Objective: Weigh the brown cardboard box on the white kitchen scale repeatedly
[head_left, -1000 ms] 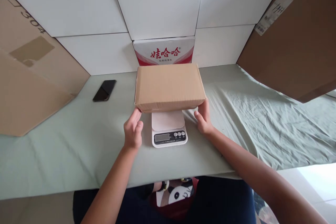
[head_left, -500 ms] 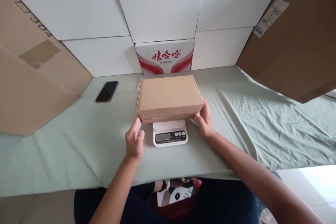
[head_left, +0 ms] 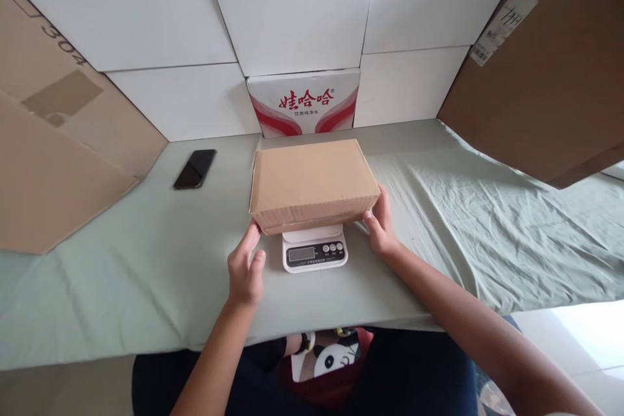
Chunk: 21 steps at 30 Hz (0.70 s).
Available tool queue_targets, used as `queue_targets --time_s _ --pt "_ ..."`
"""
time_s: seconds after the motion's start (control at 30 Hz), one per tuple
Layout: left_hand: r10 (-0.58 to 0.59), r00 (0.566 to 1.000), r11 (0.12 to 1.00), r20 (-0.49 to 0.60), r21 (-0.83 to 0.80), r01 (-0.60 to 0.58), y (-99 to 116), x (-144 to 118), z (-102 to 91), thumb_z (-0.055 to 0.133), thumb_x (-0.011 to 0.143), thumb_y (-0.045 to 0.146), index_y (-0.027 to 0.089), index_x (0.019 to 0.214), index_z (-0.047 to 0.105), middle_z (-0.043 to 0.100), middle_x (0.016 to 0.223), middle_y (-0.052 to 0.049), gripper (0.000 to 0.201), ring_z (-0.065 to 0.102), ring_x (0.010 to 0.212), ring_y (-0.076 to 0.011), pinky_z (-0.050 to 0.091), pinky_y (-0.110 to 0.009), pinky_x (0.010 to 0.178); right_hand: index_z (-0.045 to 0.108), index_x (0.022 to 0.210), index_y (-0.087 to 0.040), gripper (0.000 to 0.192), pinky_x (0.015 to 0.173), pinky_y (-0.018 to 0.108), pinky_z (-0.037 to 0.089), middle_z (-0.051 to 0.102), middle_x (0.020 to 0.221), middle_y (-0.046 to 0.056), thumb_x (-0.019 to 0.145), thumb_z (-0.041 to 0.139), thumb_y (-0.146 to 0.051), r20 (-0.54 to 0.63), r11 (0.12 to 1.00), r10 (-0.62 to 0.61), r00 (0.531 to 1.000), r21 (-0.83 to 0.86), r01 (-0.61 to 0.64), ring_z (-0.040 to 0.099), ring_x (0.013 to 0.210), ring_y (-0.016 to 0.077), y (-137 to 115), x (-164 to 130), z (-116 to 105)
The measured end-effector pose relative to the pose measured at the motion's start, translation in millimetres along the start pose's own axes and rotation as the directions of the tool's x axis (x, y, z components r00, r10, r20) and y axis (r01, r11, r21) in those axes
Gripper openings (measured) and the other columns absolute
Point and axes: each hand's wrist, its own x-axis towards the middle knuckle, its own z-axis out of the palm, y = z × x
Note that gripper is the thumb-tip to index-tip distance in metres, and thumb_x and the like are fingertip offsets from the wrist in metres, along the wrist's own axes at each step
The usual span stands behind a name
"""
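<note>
Cardboard box (head_left: 312, 183) being rested on kitchen scale (head_left: 314, 249), overhanging platform all round. Left hand (head_left: 246, 268) fingers loosened, tips just touching front-left corner. Right hand (head_left: 380, 224) fingers being pressed against right end. Risk judged: box being tipped off small platform, or reading being skewed by lingering touch.

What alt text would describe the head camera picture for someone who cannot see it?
A closed cardboard box sits on a small white digital scale on a green-clothed table. The left hand and right hand touch its near corners. A black phone lies to the left.
</note>
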Motion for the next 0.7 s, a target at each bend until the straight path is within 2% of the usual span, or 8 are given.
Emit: queue_targets --time_s 0.17,0.33,0.5,0.7 --pt "-0.005 1.0 0.999 0.017 -0.032 0.005 3 1 1.5 0.063 0.093 0.06 0.014 0.15 0.063 0.067 0.148 -0.022 0.073 0.061 0.142 -0.04 0.046 -0.054 0.123 0.049 0.149 -0.039 0.059 0.107 0.061 0.05 0.059 0.134 0.01 0.097 0.05 -0.068 0.001 1.0 0.005 1.0 0.0 -0.005 0.056 0.125 0.0371 0 0 0" --pt "0.038 0.999 0.997 0.005 -0.071 -0.038 10 3 3.6 0.063 0.094 0.057 0.015 0.157 0.055 0.06 0.156 -0.022 0.076 0.055 0.148 -0.0395 0.044 -0.054 0.125 0.043 0.156 -0.041 0.064 0.114 0.065 0.045 0.052 0.15 0.009 0.098 0.051 -0.066 -0.037 1.0 -0.013 0.999 0.012 0.013 0.05 0.138 0.0396 1 -1 -1" --pt "0.006 0.999 0.998 0.053 -0.06 -0.003 11 3 4.9 0.063 0.094 0.057 0.014 0.155 0.057 0.062 0.154 -0.021 0.075 0.055 0.148 -0.0397 0.044 -0.053 0.124 0.039 0.158 -0.042 0.066 0.12 0.066 0.042 0.05 0.16 0.007 0.098 0.049 -0.067 0.016 0.998 0.034 0.999 0.054 -0.034 0.044 0.149 0.0402 2 -1 0" --pt "-0.019 0.998 0.995 0.058 -0.098 0.025 16 14 4.7 0.064 0.092 0.06 0.012 0.154 0.058 0.065 0.151 -0.022 0.078 0.055 0.148 -0.0398 0.045 -0.053 0.124 0.031 0.163 -0.046 0.072 0.125 0.063 0.043 0.036 0.173 0.001 0.098 0.049 -0.07 0.082 0.984 0.084 0.993 0.149 -0.096 0.038 0.159 0.0365 -2 11 0"
